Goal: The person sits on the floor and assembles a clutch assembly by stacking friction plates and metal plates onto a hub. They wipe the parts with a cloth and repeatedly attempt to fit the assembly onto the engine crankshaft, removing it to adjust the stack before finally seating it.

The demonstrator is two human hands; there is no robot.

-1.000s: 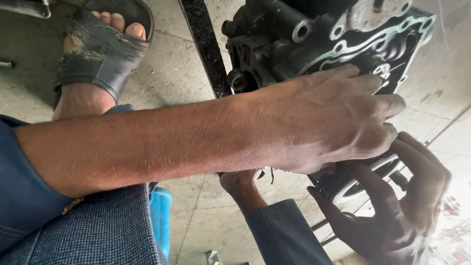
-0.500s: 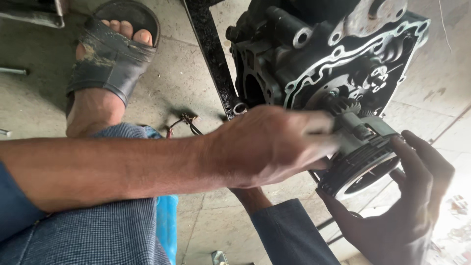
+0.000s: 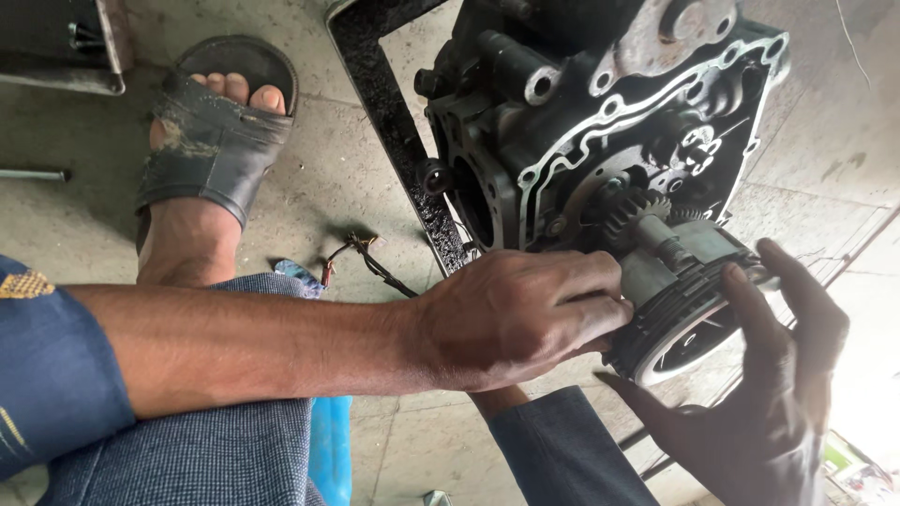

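In the head view, my left hand (image 3: 516, 319) had slid back from the engine case (image 3: 600, 141) since a second ago, when it covered the opening; now its fingers were closed around the round clutch assembly (image 3: 680, 300), which sat at four o'clock from the case, its gear end near the opening. My right hand (image 3: 769, 394), fingers spread wide, supported the assembly's rim from five o'clock. So the part seemed loose in my hands. At ten o'clock my sandalled foot (image 3: 211, 150) rested on the floor, and loose wires (image 3: 361, 258) lay beside the black frame bar (image 3: 398, 122).
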